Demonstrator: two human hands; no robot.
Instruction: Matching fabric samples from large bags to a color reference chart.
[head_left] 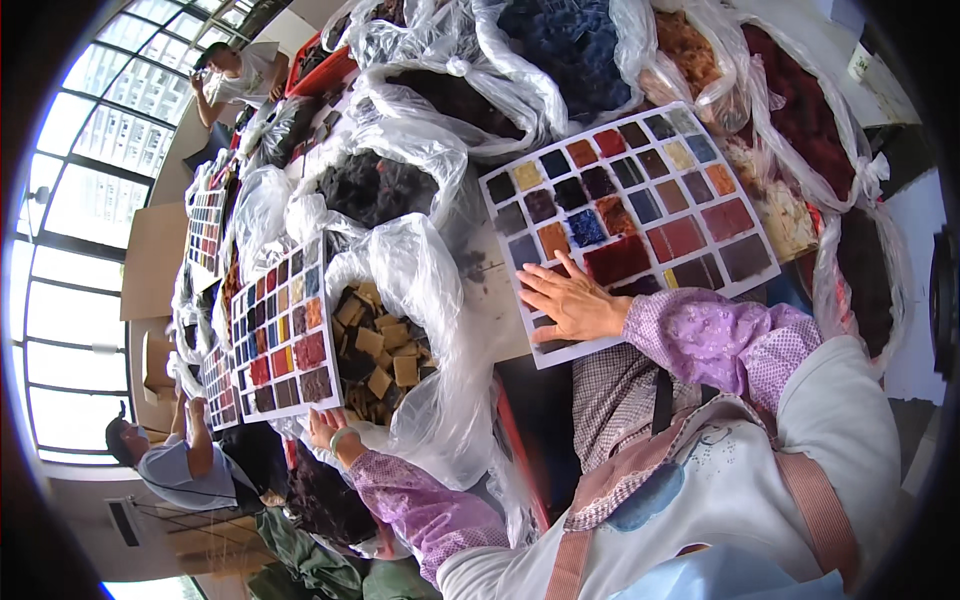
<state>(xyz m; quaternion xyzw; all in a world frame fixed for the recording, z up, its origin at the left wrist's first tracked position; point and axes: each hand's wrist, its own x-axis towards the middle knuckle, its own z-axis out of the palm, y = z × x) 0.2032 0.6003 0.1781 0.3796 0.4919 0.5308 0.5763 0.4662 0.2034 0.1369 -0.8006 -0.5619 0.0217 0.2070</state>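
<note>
My right hand (572,303) lies with fingers spread on the lower left part of a white swatch board (640,232). Rows of coloured, fuzzy fabric squares cover this board, in reds, blues, browns and greys. Over to the left, my left hand (335,432) is at the bottom corner of a second swatch board (285,400), its fingers closed on the edge. Part of those fingers is hidden. This second board stands tilted beside an open plastic bag of tan and brown square pieces (385,350). Purple patterned sleeves cover both my forearms.
Clear plastic bags (410,265) with dark fluffy material (375,190) and blue fluffy material (575,55) crowd the far side. More swatch boards (207,225) stand at the left. One person (190,465) works at lower left, another (238,75) at upper left. A red crate edge (522,455) runs near my lap.
</note>
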